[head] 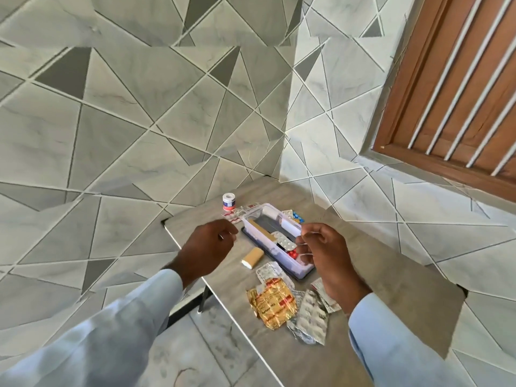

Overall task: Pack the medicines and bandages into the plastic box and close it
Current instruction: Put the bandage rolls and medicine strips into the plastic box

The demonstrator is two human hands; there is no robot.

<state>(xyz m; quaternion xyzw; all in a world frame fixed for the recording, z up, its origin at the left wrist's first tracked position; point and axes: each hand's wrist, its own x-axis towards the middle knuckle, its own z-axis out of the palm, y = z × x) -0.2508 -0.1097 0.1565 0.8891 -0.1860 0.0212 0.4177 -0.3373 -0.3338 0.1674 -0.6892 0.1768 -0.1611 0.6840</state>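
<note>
The clear plastic box (279,256) stands open on the table, holding a tan strip, a silver blister pack (283,242) and red pills. My left hand (208,247) hovers left of the box with its fingers curled and nothing visible in them. My right hand (324,252) is over the box's right rim with fingers curled; whether it grips anything is unclear. A tan bandage roll (252,258) lies left of the box. Gold blister packs (275,303) and silver ones (311,319) lie in front. A white tape roll (229,202) stands behind.
Red-and-white packs (237,213) and a blue pill pack (296,217) lie by the box's far end. The grey table (391,289) sits in a tiled corner; its left edge runs close to the bandage roll. A barred wooden window (460,93) is upper right.
</note>
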